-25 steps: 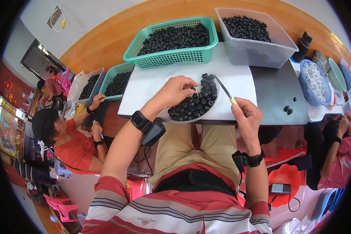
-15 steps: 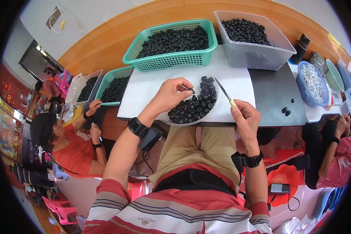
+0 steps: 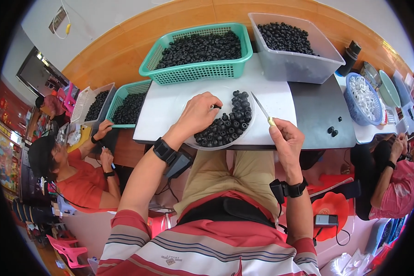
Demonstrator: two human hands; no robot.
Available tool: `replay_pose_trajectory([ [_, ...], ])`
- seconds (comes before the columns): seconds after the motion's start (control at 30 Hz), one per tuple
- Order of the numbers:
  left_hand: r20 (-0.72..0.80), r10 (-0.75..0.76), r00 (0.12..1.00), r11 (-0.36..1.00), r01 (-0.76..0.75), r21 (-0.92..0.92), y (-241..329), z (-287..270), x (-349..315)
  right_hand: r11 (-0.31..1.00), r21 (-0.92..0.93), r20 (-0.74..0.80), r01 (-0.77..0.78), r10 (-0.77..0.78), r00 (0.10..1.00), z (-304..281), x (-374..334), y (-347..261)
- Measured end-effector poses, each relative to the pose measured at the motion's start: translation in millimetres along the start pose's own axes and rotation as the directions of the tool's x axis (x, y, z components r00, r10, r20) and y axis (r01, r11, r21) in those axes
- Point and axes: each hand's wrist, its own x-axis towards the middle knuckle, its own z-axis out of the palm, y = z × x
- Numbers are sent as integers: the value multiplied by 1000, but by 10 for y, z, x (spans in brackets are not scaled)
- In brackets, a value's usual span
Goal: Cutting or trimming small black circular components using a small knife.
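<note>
My left hand [image 3: 197,115] is closed, thumb and fingers pinching a small black rubber-looking ring [image 3: 217,107] above the left side of a heap. The heap of black ring-shaped pieces [image 3: 237,120] lies in a shallow clear round dish [image 3: 211,148] on a white board [image 3: 280,101]. In my right hand [image 3: 287,141], right of the dish, is a small knife [image 3: 262,106] with a yellowish handle, its blade pointing up and left. The blade is apart from the ring.
Behind the board stand a green basket [image 3: 195,72] and a clear tub [image 3: 303,66], both holding black pieces. Several loose pieces [image 3: 332,131] lie on the dark tabletop [image 3: 315,106] at right. A blue basket of white rings [image 3: 364,99] is farther right. Other people sit left and right.
My left hand with the black ring has shifted slightly left, and its wrist has turned a little. The knife stays in my right hand. The whole view has slid slightly left.
</note>
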Motion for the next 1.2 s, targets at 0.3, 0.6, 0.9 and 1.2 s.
replay_pose_trajectory([
  [0.3,31,-143,989,989,142,37,19,-65,51,1000,0,-6,-1,1,1000,-22,-6,20],
  [0.6,162,-219,962,811,272,-518,14,-107,-43,999,19,-1,-26,26,1000,0,-2,13],
  [0.9,250,-258,933,221,309,-925,350,-99,-166,1000,10,-8,-8,8,1000,28,-15,-14],
  [1.2,299,-218,929,-226,250,-942,440,46,-328,953,-219,118,211,-189,975,297,-117,-272],
])
